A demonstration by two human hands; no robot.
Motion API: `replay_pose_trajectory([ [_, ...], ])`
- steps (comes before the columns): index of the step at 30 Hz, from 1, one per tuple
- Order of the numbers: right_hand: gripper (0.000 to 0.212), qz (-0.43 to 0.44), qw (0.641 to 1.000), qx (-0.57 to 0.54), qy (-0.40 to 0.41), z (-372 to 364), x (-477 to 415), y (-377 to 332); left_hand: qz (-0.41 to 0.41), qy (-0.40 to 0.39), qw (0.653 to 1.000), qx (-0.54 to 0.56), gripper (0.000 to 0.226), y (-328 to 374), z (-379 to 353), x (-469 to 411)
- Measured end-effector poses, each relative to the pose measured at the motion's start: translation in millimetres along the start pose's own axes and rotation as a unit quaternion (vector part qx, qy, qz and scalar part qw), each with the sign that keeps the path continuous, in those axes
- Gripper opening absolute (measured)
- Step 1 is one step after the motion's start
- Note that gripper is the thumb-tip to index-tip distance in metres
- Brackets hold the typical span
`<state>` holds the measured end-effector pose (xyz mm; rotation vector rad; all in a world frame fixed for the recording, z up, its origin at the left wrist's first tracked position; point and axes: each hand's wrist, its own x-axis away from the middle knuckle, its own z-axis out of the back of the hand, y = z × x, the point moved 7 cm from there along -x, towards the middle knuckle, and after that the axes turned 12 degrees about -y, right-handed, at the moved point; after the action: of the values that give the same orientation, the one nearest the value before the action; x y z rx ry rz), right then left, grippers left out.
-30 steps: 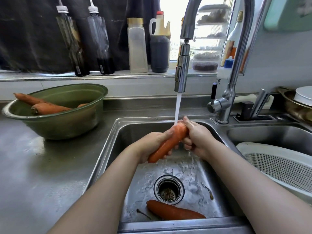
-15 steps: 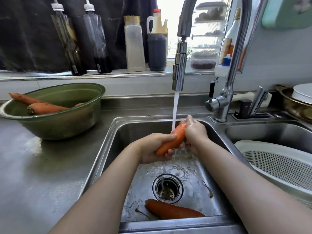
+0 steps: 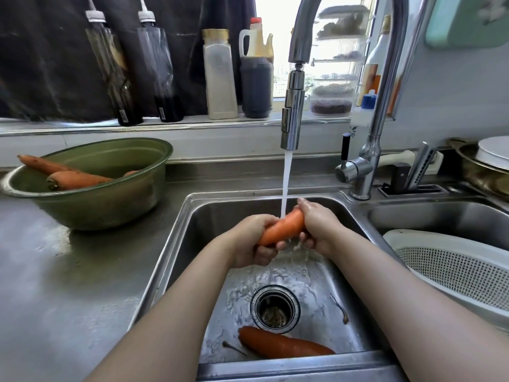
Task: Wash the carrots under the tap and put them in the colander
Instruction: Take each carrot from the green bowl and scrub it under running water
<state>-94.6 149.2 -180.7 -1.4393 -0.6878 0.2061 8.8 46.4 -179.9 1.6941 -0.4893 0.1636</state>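
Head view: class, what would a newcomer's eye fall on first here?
The orange carrot, gripped by the left hand and right hand under running water from the tap, over the sink. Then a second carrot on the sink floor beside the drain, and the green bowl of carrots on the counter, left.

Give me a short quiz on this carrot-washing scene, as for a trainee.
1. True or false: water runs from the tap.
2. Where does the loose carrot lie? A) windowsill B) sink floor by the drain C) counter
3. Fill in: the left hand and right hand both grip one ___.
Key: 1 true; 2 B; 3 carrot.
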Motion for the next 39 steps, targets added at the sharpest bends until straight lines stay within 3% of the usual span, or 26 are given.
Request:
replay_pose_trajectory([
  [3, 0.043, -0.06, 0.993, -0.083, 0.064, 18, -2, 15, -0.063, 0.011, 0.998, 0.001, 0.037, 7, 0, -2],
  [7, 0.034, -0.142, 0.979, -0.13, 0.063, 29, 5, 28, -0.15, 0.043, 0.985, -0.076, 0.039, 14, -2, -6],
  [10, 0.027, -0.169, 0.985, -0.002, 0.046, 31, 3, 34, -0.182, 0.133, 0.968, -0.11, 0.046, 19, 1, -7],
  [12, 0.027, -0.119, 0.981, 0.148, 0.045, 29, -2, 25, -0.182, 0.191, 0.96, -0.091, 0.054, 18, 5, -7],
  [14, 0.039, -0.046, 0.962, 0.266, 0.035, 19, -4, 12, -0.154, 0.219, 0.962, -0.043, 0.059, 11, 7, -8],
  [16, 0.054, -0.015, 0.949, 0.312, 0.03, 13, -6, 6, -0.132, 0.196, 0.971, 0.042, 0.058, 1, 5, -14],
  [19, 0.048, -0.015, 0.972, 0.232, -0.03, 9, -5, 9, -0.164, 0.141, 0.976, 0.034, 0.044, 8, -5, -13],
  [23, 0.041, -0.094, 0.971, 0.163, -0.15, -3, 13, 24, -0.223, 0.208, 0.948, -0.089, 0.023, 25, 1, -6],
  [26, 0.038, -0.155, 0.95, 0.146, -0.229, -18, 24, 34, -0.247, 0.219, 0.944, -0.002, 0.023, 25, 3, -5],
  [31, 0.045, -0.165, 0.936, 0.079, -0.302, -34, 34, 30, -0.27, 0.147, 0.94, 0.147, 0.031, 31, -9, -6],
  [36, 0.05, -0.175, 0.925, 0.015, -0.337, -33, 37, 26, -0.277, 0.039, 0.949, 0.145, 0.035, 42, -12, 4],
  [39, 0.052, -0.159, 0.921, -0.006, -0.355, -39, 43, 23, -0.279, 0.072, 0.942, 0.173, 0.028, 43, -3, 7],
])
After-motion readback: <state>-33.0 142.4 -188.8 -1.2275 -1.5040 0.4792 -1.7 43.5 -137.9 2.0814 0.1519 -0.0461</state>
